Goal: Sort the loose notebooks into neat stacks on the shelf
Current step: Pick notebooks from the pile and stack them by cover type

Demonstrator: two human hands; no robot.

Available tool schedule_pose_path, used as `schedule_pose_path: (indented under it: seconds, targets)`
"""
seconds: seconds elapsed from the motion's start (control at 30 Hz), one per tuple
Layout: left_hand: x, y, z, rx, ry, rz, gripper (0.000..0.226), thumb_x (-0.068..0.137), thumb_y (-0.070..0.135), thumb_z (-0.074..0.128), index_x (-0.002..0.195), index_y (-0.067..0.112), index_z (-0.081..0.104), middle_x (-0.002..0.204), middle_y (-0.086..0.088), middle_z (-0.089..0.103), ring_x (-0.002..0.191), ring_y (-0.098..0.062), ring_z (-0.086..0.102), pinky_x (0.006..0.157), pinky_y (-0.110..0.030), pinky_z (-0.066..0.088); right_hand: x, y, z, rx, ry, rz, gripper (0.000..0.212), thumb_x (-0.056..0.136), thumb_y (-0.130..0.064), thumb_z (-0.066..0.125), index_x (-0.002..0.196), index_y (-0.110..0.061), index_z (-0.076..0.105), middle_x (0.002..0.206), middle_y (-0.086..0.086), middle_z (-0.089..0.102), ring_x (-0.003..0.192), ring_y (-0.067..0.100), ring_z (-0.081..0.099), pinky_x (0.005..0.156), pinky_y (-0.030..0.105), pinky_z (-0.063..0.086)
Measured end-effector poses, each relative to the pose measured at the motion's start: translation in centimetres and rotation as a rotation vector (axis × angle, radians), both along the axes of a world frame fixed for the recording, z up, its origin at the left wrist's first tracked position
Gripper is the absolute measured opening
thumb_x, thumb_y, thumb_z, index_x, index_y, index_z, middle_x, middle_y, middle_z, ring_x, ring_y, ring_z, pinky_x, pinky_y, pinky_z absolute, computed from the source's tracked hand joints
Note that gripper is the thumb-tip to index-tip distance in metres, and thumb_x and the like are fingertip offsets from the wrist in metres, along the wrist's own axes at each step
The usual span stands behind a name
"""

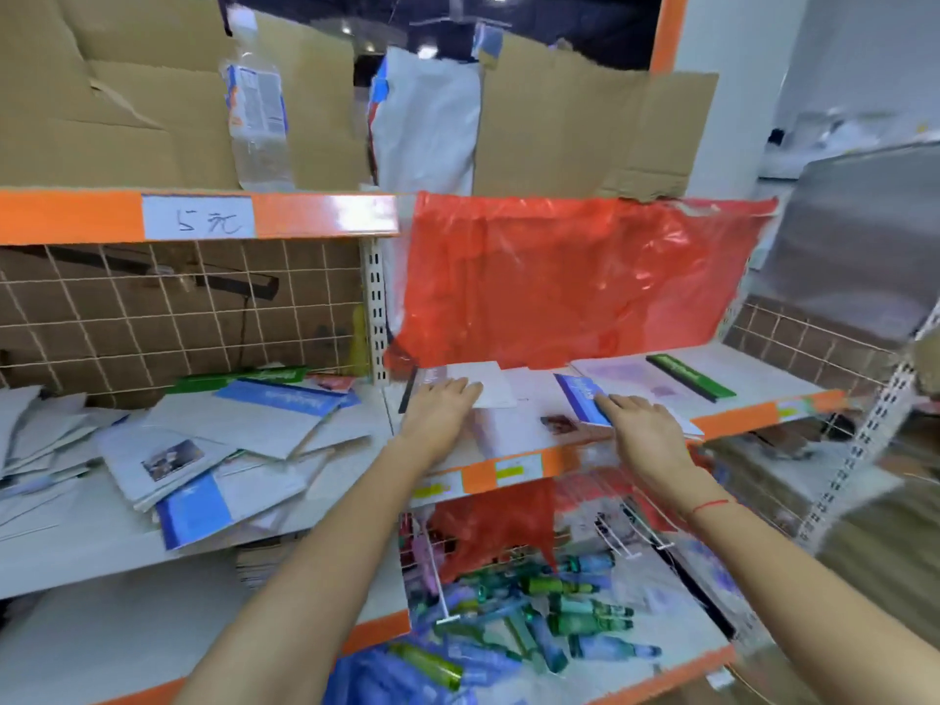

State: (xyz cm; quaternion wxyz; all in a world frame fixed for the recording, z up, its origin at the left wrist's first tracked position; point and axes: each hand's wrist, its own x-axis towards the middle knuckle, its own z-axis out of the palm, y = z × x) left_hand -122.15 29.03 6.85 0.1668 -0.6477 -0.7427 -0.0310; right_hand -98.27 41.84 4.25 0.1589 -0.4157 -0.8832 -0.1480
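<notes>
Presently, notebooks: thin, pale grey or white covers, several with a blue band along one edge, some green-banded, a few bearing a small photo panel.

Loose pile (pixel 203 450): left bay, heaped and overlapping at all angles; count cannot be told, well over ten. One blue-banded copy (pixel 196 511) overhangs the front lip.

Right bay, shelf (pixel 737 414): white notebook (pixel 483 386) flat at left; blue-banded notebook (pixel 585 402) just right of centre; pale pink-printed one (pixel 625 374) and green-banded one (pixel 689 376) at right rear. A further flat copy with a small dark picture (pixel 557 423) lies between the hands. Exact number of layers cannot be told.

Left hand (pixel 440 404): one, palm down, fingers spread flat on the white notebook, pressing rather than clasping.

Right hand (pixel 643 424): one, palm down, fingers extended onto the blue-banded notebook's near corner; not closed round it. Red thread (pixel 712 506) at the wrist.

Red plastic sheet (pixel 575 277): one, hanging over the back of the right bay, lower edge near the notebooks.

Edges and room: orange front lip directly beneath both wrists; upright post (pixel 376 307) divides the bays; bare shelf shows between centre and right-hand copies. Lower tier: many green and blue bottles (pixel 559 608), jumbled.
</notes>
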Motion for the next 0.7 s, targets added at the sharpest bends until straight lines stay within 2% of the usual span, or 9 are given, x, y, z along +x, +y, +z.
schedule_pose_path:
  seconds: [0.13, 0.33, 0.5, 0.6, 0.7]
  targets:
    - [4.0, 3.2, -0.9, 0.01, -0.034, -0.016, 0.053, 0.089, 0.002, 0.042, 0.14, 0.013, 0.033, 0.142, -0.01, 0.039, 0.126, -0.026, 0.042, 0.092, -0.037, 0.034, 4.2, 2.4, -0.1, -0.02, 0.002, 0.001, 0.061, 0.075, 0.0, 0.064, 0.133, -0.01, 0.051, 0.127, 0.014, 0.058, 0.113, 0.035, 0.054, 0.084, 0.042, 0.043]
    - [8.3, 8.6, -0.7, -0.016, 0.005, -0.073, 0.048, 0.086, -0.001, 0.042, 0.132, 0.012, 0.04, 0.126, -0.008, 0.047, 0.119, -0.029, 0.044, 0.083, -0.038, 0.033, 7.6, 5.9, -0.3, -0.047, 0.022, -0.047, 0.06, 0.079, 0.003, 0.054, 0.136, -0.011, 0.047, 0.133, 0.012, 0.054, 0.118, 0.033, 0.051, 0.088, 0.042, 0.041]
    - [11.3, 14.0, -1.5, -0.015, -0.036, -0.109, 0.052, 0.083, -0.003, 0.047, 0.132, 0.011, 0.04, 0.125, -0.009, 0.049, 0.116, -0.029, 0.046, 0.083, -0.035, 0.034, 9.6, 10.0, -0.7, -0.052, 0.073, -0.062, 0.053, 0.069, 0.009, 0.061, 0.121, -0.005, 0.06, 0.111, 0.017, 0.065, 0.1, 0.038, 0.06, 0.077, 0.045, 0.046]
    - [12.9, 17.5, -2.1, -0.007, -0.022, -0.145, 0.059, 0.082, -0.005, 0.048, 0.138, 0.01, 0.035, 0.131, -0.009, 0.045, 0.121, -0.029, 0.043, 0.087, -0.036, 0.035, 10.7, 12.7, -0.5, -0.008, 0.023, -0.073, 0.054, 0.06, 0.009, 0.07, 0.112, -0.006, 0.065, 0.098, 0.015, 0.068, 0.086, 0.036, 0.064, 0.067, 0.044, 0.049]
    - [14.2, 20.9, -1.9, 0.018, -0.032, -0.173, 0.056, 0.087, -0.004, 0.041, 0.14, 0.01, 0.033, 0.135, -0.01, 0.043, 0.124, -0.029, 0.041, 0.089, -0.036, 0.034, 12.1, 15.7, -0.1, 0.032, -0.014, -0.103, 0.059, 0.051, 0.008, 0.075, 0.108, -0.008, 0.067, 0.093, 0.011, 0.069, 0.079, 0.033, 0.065, 0.062, 0.042, 0.05]
